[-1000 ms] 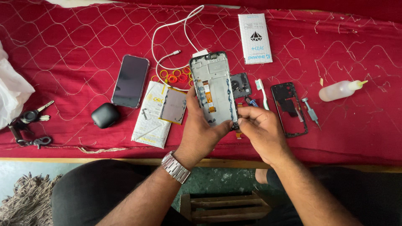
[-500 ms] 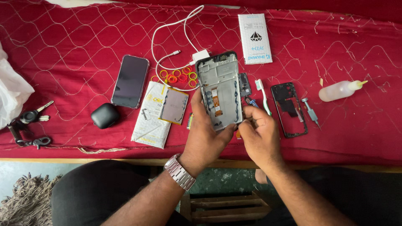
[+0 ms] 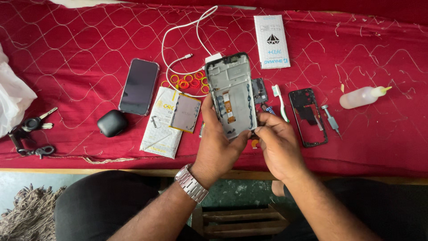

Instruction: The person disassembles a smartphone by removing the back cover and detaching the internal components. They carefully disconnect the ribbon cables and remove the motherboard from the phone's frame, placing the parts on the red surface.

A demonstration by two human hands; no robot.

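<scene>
Head view shows the left hand [image 3: 217,143] wrapped around the lower part of an opened phone frame [image 3: 232,93], fingers closed on its left edge and thumb across its bottom, holding it face-up above the red cloth of the table [image 3: 67,53]. Against the earlier frames the frame sits a little more upright and has drifted slightly leftward and up, so more of the small black camera module [image 3: 259,90] behind it is uncovered. The right hand [image 3: 277,145] is pinched at the frame's bottom right corner, fingertips closed on a small part there; what exactly it grips is too small to tell. Half a second ago this hand sat at much the same corner, so the change is slight. Just right of the right hand lie a white toothbrush [image 3: 281,102], a black back cover [image 3: 308,117] and a small screwdriver [image 3: 331,118], with a squeeze bottle [image 3: 362,96] farther right, all unmoved. Left of the left hand lie a battery [image 3: 186,113] on a white packet [image 3: 160,129], a dark phone [image 3: 139,86] and a black earbud case [image 3: 112,122].
</scene>
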